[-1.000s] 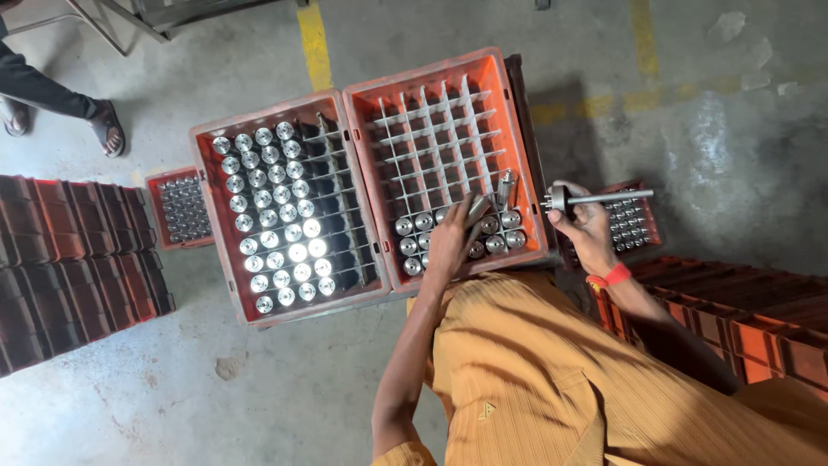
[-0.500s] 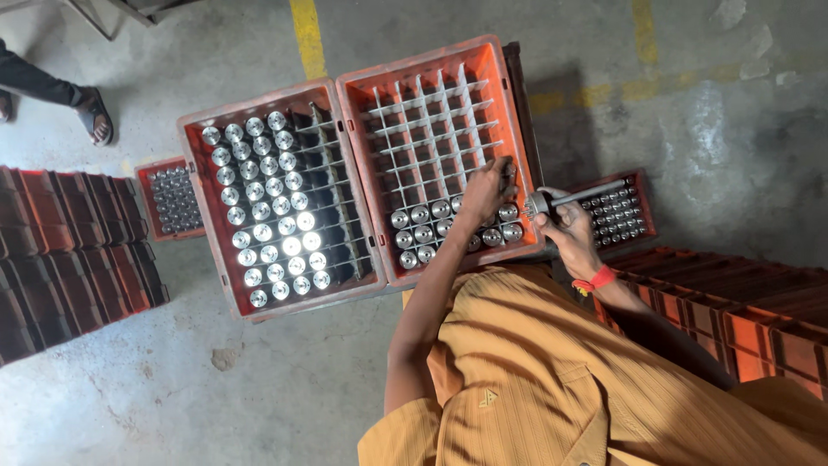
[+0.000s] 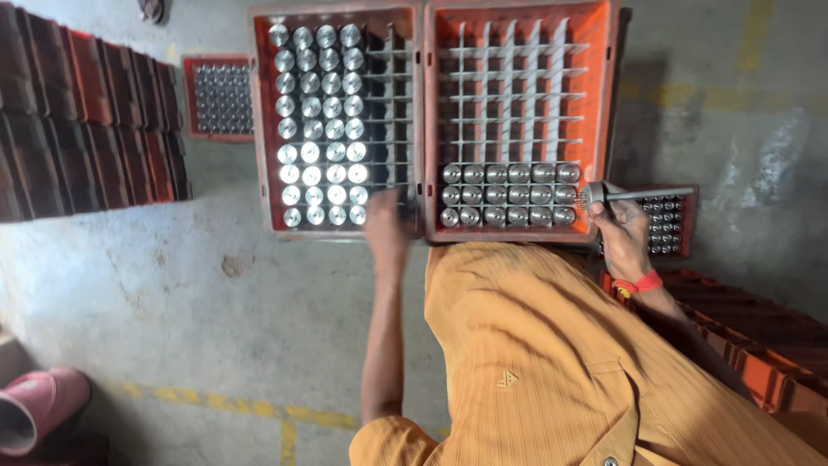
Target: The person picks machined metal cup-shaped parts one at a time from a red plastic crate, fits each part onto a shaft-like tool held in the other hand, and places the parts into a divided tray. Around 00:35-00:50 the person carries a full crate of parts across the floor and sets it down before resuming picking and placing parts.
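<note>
Orange crates (image 3: 517, 34), two; steel cylinders (image 3: 509, 194), eighteen.

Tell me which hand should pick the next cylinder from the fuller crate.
Left, probably: the left hand sits at the fuller crate, at its near edge, while the right hand grips a metal tool beside the other crate.

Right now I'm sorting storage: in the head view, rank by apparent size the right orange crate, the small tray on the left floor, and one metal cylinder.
1. right orange crate
2. small tray, though it lies farther away
3. metal cylinder
</note>
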`<state>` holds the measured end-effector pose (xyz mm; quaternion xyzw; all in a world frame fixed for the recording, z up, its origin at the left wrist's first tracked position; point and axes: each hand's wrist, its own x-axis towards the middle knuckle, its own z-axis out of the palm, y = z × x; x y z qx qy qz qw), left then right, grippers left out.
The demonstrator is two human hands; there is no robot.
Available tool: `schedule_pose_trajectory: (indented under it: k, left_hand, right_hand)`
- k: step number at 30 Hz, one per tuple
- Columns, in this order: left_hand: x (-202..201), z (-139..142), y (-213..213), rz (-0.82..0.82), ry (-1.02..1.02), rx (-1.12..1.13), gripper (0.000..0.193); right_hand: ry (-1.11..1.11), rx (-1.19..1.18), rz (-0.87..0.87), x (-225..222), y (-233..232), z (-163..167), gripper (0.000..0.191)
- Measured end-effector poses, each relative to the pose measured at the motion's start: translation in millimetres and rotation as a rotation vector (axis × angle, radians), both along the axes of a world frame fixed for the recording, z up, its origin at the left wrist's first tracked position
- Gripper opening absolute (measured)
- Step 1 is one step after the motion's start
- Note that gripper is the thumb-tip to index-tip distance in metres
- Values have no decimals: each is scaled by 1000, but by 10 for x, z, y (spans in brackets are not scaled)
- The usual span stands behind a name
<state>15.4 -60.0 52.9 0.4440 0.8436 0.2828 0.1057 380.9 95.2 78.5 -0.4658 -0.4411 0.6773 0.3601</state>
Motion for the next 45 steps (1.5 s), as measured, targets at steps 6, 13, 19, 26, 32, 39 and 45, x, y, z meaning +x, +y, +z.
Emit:
schedule_pose_trajectory:
  k: [6, 13, 19, 26, 32, 39, 45]
  left_hand:
    - [-666, -302, -493, 206, 151, -528, 70]
    - [-696, -429, -168, 175, 233, -622, 45]
    - [-804, 535, -670, 296, -200, -148, 49]
    - [-324, 168, -208, 602, -1396, 910, 55]
    - [802, 17, 509, 268, -1218, 296, 26]
    - [1337, 751, 553, -159, -629, -76, 31]
    - [1289, 934, 651, -246, -578, -99, 34]
  right_hand:
    - [-139, 50, 113, -256, -23, 92, 53]
    - [-155, 83, 263, -365, -88, 73, 58]
    - [-212, 91, 235, -69, -219, -100, 56]
    - [-275, 142, 331, -194, -185, -161, 57]
    - [-93, 76, 369, -647, -112, 245, 62]
    - [35, 35, 335, -778, -175, 626, 64]
    - [-13, 65, 364, -670, -259, 635, 68]
